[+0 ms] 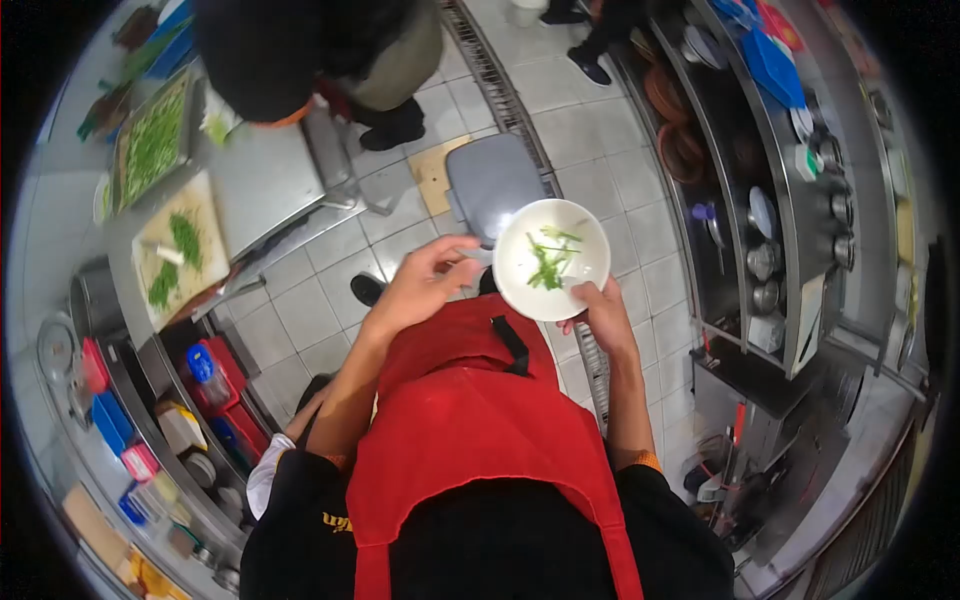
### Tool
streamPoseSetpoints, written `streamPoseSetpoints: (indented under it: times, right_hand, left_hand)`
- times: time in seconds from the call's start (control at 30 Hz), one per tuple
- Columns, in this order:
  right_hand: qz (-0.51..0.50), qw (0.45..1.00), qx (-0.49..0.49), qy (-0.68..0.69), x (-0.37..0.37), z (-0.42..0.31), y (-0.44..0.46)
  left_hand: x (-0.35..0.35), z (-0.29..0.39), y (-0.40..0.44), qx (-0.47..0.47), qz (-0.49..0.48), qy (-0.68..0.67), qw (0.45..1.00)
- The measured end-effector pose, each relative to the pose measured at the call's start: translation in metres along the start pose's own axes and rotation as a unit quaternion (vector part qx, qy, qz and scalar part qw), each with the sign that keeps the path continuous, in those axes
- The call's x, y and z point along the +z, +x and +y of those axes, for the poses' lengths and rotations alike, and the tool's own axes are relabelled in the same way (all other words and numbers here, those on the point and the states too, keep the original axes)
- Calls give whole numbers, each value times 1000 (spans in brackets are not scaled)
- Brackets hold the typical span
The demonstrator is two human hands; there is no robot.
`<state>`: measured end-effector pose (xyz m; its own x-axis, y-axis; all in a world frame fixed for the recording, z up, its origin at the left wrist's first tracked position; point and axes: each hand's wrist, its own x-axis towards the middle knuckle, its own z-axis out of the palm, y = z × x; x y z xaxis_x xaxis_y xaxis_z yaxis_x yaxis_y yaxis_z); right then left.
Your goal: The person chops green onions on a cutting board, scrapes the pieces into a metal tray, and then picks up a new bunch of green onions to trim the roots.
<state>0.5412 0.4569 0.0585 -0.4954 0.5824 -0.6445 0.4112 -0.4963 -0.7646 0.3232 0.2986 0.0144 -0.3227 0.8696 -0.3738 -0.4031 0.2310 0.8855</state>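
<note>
My right hand [604,310] grips the rim of a white bowl [514,282], its thumb on the inside edge and the fingers underneath. Several cut green stalks [550,262], like scallion or herb pieces, lie in the bowl. Just left of the bowl is my left hand [425,285], its fingers loosely bent and the thumb and index tips apart. I see nothing held in it. Below the bowl and hands, a red apron [470,420] covers my front.
A steel table [270,165] at left carries a cutting board [208,232] with chopped greens and a knife [165,252], plus a tray of greens [150,150]. A grey-lidded bin [495,180] stands ahead. A co-worker [300,60] stands by the table; shelves [740,170] line the right.
</note>
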Motion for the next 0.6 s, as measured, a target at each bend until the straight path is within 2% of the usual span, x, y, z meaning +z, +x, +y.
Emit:
streamPoseSetpoints:
  times: [0.03,0.1,0.13,0.2,0.27,0.3,0.37,0.47,0.5,0.53,0.57,0.6]
  right_hand:
    - [54,998,-1,14,2,4,-3]
    - [110,993,11,38,20,3,0]
    - [113,990,-11,82,-59,38,6]
    - [155,984,-10,86,-71,50,9]
    - [245,964,-20,105,-107,52,8]
    - [253,961,-19,111,-124,56,8]
    - [279,950,-9,136,-143,75,11]
    - [340,921,-65,180,-153,80,12]
    - [306,930,-56,194,-170,91,15]
    - [329,918,2,224,-178,94,19]
    - [335,914,-9,229,-182,94,24]
    - [298,923,-11,244,-194,98,28]
  left_hand:
    - [-24,-16,0,-3,-11,-7,1000]
    - [-94,-42,2,35,63,154,985]
    - [-53,-46,2,27,109,199,974]
    - [-83,-54,-1,4,132,191,973]
    - [-76,-45,11,-107,229,98,963]
    - [-77,-47,21,-108,221,103,964]
    - [-92,-55,54,-73,228,60,969]
    - [-84,-41,110,-6,220,42,974]
    - [-81,-37,123,20,221,32,975]
    - [-75,-29,133,33,216,25,975]
    - [-68,-19,143,49,210,20,976]
    - [-58,-12,151,50,212,23,976]
